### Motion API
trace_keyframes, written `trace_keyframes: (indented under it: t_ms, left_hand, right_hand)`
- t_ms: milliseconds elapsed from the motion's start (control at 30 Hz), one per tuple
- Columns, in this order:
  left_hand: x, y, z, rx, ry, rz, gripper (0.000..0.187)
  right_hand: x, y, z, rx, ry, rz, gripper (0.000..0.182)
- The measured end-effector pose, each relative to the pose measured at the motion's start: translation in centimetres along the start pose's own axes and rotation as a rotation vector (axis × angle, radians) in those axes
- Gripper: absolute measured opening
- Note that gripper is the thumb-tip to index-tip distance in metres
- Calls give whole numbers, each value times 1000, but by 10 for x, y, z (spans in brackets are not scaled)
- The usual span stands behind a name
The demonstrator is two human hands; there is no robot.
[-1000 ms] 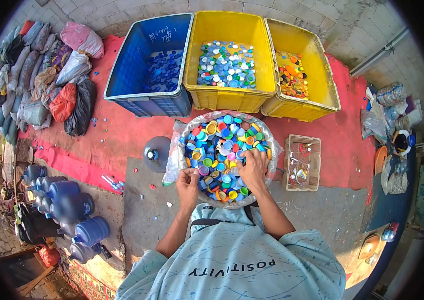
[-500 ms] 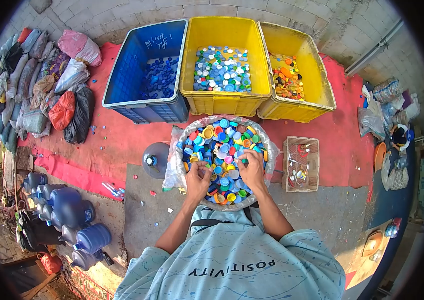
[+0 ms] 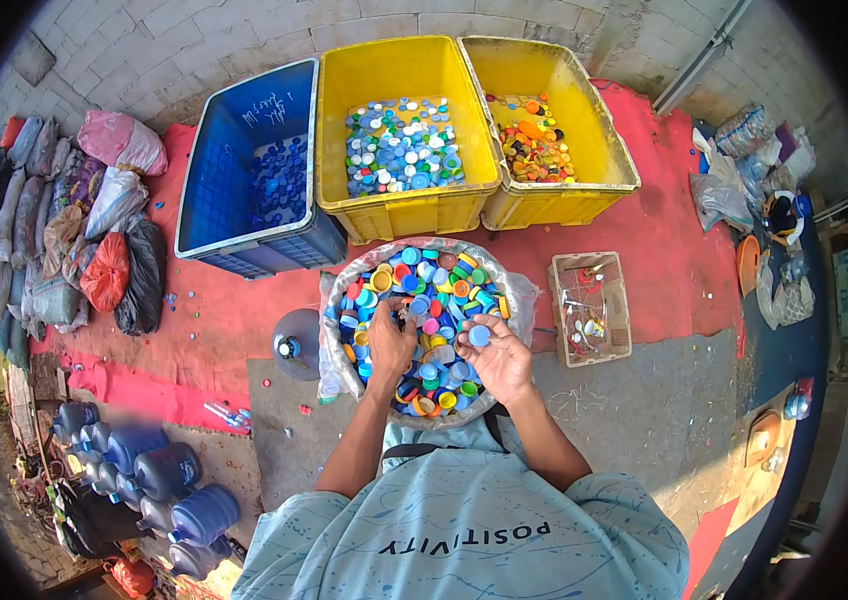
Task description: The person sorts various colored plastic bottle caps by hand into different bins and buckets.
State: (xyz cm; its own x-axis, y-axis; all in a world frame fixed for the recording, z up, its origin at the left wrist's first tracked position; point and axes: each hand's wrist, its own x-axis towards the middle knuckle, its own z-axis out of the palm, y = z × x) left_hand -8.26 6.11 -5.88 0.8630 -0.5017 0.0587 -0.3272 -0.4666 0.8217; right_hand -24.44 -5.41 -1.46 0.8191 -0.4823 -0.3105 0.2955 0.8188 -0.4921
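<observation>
A round tub (image 3: 331, 345), its rim wrapped in clear plastic, stands in front of me, heaped with mixed bottle caps (image 3: 431, 348) in blue, yellow, red, green and white. Over the tub's right side, my right hand (image 3: 504, 368) is closed on a light blue bottle cap (image 3: 480, 335), held at the fingertips with the palm partly turned up. My left hand (image 3: 390, 345) is above the left part of the heap, its fingers curled inward. Whatever those fingers pinch is too small and shaded to name.
Behind the tub stand a blue crate (image 3: 234, 243) of dark blue caps, a yellow crate (image 3: 399, 205) of pale and green caps, and another yellow crate (image 3: 566, 200) of orange and yellow caps. A plastic basket (image 3: 592, 357) sits right, a water jug (image 3: 296, 343) left, stuffed sacks (image 3: 114, 210) far left.
My right hand has turned over and now shows a light blue cap at its fingertips. My left hand has moved slightly forward over the heap. The whole view has swung, shifting the crates left.
</observation>
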Motion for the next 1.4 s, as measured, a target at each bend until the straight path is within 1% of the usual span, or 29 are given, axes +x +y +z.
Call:
trace_keyframes:
  t_ms: [33,100,133,300,400,500,600,700,733,867,967,1000,1133,1233,1267,1367,1400]
  left_hand:
    - [2,2,2,22,31,49,40]
    - [4,7,4,43,-21,50,39]
    - [7,9,6,57,-27,67,37]
    - [14,7,15,131,-25,60,34]
    - [14,7,15,107,-74,-16,31]
    - [13,-4,17,163,-81,38,27]
    - [11,-7,14,93,-77,36,23]
    - [7,-5,5,12,-27,18,22]
    - [5,0,0,-13,-37,-78,22]
    - [2,-8,-9,-120,-18,-139,22]
    - [0,-5,-16,-288,-9,-277,21]
    - [-1,-6,-17,-348,17,-284,20]
    - [-4,-14,-21,-425,88,-259,18]
    - [-5,-6,-27,-341,84,-253,20]
    - [-7,-1,-32,-225,26,-240,29]
    - [-14,-3,-32,277,43,165,40]
    - [-16,0,-32,266,-33,116,52]
  right_hand:
    - [-1,-1,-1,40,-3,8,32]
    - [-3,-2,-3,121,-13,30,29]
    - [-3,-2,-3,100,-2,28,26]
    - [-3,-5,-3,75,37,32,23]
    - [-1,-6,-1,59,48,49,22]
    - [2,-3,1,44,75,79,22]
    - [5,0,1,6,105,101,22]
    - [9,4,3,-27,124,112,24]
    - [10,5,4,-35,131,114,24]
    - [18,10,1,-24,152,149,25]
    - [21,12,4,-19,164,178,24]
    - [22,13,6,-21,163,184,24]
    - [24,15,11,-23,162,212,23]
    - [24,18,11,-14,144,230,22]
    - [24,18,10,-11,137,233,21]
    - [24,20,7,-24,103,218,20]
    - [24,20,7,-33,110,222,19]
